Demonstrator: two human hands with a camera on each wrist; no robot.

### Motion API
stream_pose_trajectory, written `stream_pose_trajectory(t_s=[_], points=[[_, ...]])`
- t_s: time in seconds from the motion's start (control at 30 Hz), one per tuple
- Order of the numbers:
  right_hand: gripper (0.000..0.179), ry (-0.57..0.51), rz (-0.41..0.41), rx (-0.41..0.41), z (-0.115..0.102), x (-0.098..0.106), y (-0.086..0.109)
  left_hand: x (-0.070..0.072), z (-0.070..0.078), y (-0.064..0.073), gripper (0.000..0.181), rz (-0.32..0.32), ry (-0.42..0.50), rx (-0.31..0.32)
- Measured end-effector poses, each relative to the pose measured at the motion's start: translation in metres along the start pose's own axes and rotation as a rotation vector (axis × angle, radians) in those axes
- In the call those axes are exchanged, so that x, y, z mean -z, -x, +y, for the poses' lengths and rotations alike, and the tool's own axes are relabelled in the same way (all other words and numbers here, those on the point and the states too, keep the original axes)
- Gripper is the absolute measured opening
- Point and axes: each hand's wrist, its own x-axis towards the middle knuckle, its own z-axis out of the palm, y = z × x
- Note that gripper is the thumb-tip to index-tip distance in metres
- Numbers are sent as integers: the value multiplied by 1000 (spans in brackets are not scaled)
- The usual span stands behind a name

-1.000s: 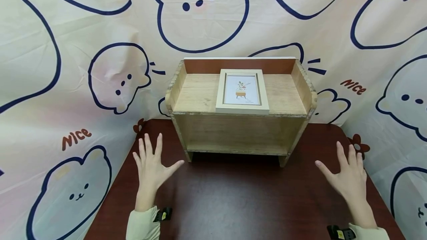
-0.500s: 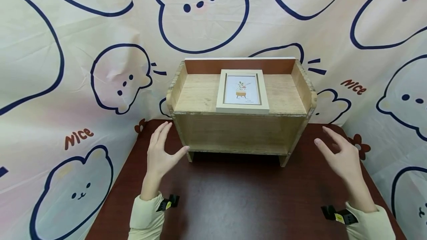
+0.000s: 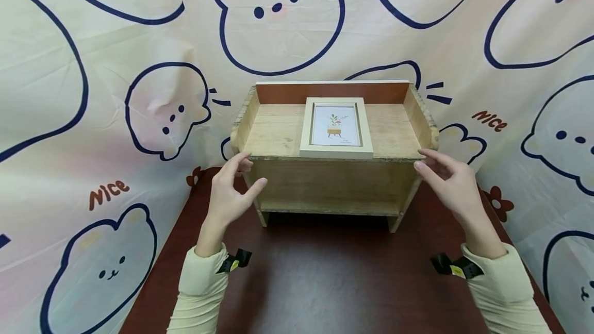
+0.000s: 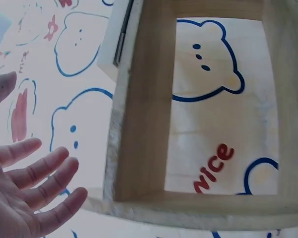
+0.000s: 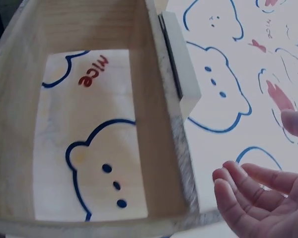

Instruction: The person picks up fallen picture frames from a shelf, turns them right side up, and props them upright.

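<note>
1. The wooden shelf (image 3: 274, 130) stands at the far end of the dark red-brown table (image 3: 334, 277), its back near the bear-printed cloth (image 3: 158, 102). There's a strip of tabletop at either side of it, and a broad, glossy stretch runs from its feet towards the person.
2. The left hand (image 3: 227, 197) is just beside the shelf's left front edge, grasping nothing, the thumb spread away from gently bent fingers.
3. The right hand (image 3: 447, 184) is up at the right front edge, also grasping nothing, its fingers loosely bent. From here I can't tell whether either hand's fingertips touch the wood.
4. It's a pale, grained piece with two tiers, raised side panels, rough, whitish edges and a reddish-brown strip along the back of the upper tier. In the wrist views, bear outlines and the word "nice" show within the lower opening; I can't say whether that is a backing or the cloth seen through.
5. A cream picture frame (image 3: 336, 128) sits about midway along the upper tier, its near edge at the front lip, with a small potted plant pictured inside.
6. The shelf is upright, its long axis running left to right across the table, its open front facing the person.
</note>
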Motion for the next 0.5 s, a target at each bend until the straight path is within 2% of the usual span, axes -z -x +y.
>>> stream_pose_trajectory(t_s=[0.17,0.33,0.5], points=[[43,56,-33,-1,-15,-6,-17,-7,6,-19,56,-45,-4,-2],[48,30,-92,-26,-24,-13,-37,-14,11,-39,58,-71,-46,12],[54,-12,-151,-62,-28,-21,-57,-21,12,-56,60,-120,-73,65]])
